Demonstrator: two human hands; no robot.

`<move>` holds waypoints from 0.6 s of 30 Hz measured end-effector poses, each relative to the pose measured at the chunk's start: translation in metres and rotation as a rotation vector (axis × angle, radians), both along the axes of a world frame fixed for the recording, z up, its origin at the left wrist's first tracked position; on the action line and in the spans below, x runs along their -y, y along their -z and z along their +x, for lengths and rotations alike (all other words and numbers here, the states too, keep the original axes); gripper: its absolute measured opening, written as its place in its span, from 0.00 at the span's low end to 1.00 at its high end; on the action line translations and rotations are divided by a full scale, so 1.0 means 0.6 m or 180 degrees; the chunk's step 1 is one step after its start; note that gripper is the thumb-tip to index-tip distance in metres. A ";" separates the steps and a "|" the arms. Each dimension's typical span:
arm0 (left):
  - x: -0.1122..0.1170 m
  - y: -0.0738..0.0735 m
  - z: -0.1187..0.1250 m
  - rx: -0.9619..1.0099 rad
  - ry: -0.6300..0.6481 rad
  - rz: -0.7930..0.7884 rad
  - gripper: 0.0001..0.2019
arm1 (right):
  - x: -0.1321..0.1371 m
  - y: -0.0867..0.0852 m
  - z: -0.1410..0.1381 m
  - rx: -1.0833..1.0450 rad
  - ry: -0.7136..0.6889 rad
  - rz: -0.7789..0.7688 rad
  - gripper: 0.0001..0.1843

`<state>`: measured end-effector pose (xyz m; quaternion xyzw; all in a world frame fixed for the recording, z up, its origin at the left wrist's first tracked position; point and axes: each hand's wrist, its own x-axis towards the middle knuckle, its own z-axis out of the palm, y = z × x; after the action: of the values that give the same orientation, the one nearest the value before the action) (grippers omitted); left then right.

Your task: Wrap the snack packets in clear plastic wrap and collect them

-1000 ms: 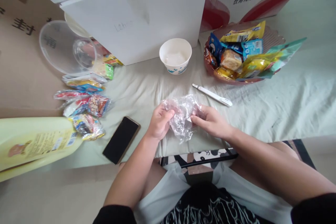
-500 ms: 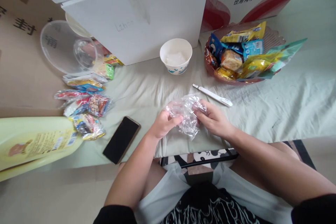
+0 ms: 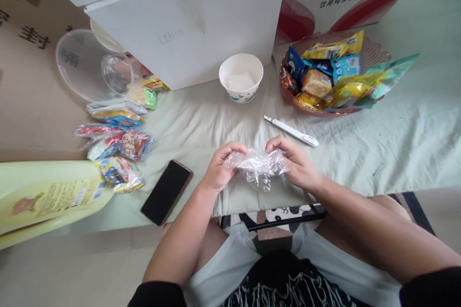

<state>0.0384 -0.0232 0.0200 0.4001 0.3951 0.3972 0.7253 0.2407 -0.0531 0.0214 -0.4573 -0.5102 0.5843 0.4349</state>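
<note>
Both of my hands grip a crumpled clear plastic wrapper (image 3: 258, 165) just above the pale green cloth (image 3: 378, 144). My left hand (image 3: 220, 168) pinches its left end, fingers curled. On the wrapper's right end my right hand (image 3: 297, 163) is closed, and the film is stretched flat between the two hands. A white plastic knife (image 3: 291, 130) lies on the cloth just beyond my right hand. A white paper bowl (image 3: 241, 77) stands farther back.
A reddish dish (image 3: 374, 50) of snack packets sits back right. Several wrapped snacks (image 3: 115, 141) lie at the left near a clear plastic lid (image 3: 77, 64). A black phone (image 3: 166, 192) and a yellow bottle (image 3: 46, 199) lie front left. White boxes (image 3: 187, 14) stand behind.
The wrapper, bunched up a second ago, is now pulled out sideways into a flatter band. Both hands rose slightly and their fingers came over the top of it.
</note>
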 end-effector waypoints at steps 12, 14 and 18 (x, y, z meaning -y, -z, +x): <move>0.000 -0.005 -0.001 0.0048 0.0048 0.0004 0.22 | 0.004 0.008 0.012 -0.0011 -0.0219 -0.0425 0.23; 0.001 -0.006 -0.001 0.0006 0.0094 -0.0018 0.27 | 0.006 0.013 0.012 -0.0122 -0.0239 -0.0470 0.30; 0.001 -0.004 -0.003 -0.0136 0.0178 0.0112 0.29 | 0.006 0.016 0.011 -0.0296 -0.0252 -0.0399 0.37</move>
<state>0.0365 -0.0238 0.0221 0.4320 0.3921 0.3751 0.7204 0.2473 -0.0564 0.0119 -0.4355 -0.4695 0.6525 0.4052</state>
